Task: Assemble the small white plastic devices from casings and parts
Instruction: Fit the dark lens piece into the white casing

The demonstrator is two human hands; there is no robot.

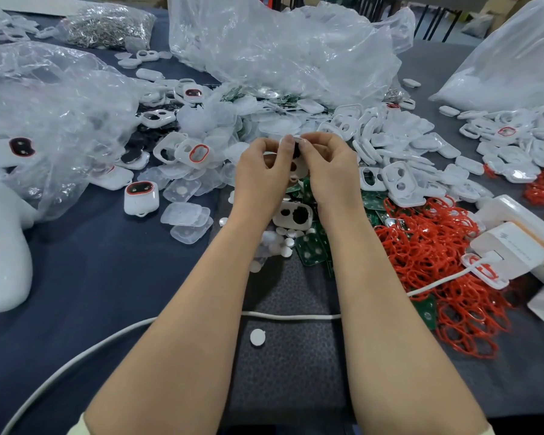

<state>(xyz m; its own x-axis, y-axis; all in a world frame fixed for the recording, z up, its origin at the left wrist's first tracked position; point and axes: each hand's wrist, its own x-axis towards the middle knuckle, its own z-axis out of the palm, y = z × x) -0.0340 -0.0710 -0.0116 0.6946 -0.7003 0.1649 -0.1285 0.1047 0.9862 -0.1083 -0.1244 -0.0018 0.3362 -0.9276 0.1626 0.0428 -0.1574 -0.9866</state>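
- White plastic is all over the head view. A big heap of white casings (399,136) lies on the dark table (107,277), to the right of the hands.
- The left hand (258,174) and the right hand (330,171) are up close together in the middle, above the table. Both have curled fingers, and they pinch one small white casing (299,171) between them.
- The fingers hide most of that casing. I can see a dark hole in it, but I cannot tell what part is going in.
- Just below the hands lie another casing (292,216) with two dark holes, some green boards (311,249) and little white discs (283,243).
- A tangle of red rings (427,246) sits to the right. One finished device (140,197) stands to the left, near a clear bag (60,98).
- The held casing looks light and stiff. Its sides look smooth, so it may slip.
- I think it is best held by its outer edges, with the thumbs free to push a part in.
- The thin frame round the holes could bend or crack if squeezed hard.
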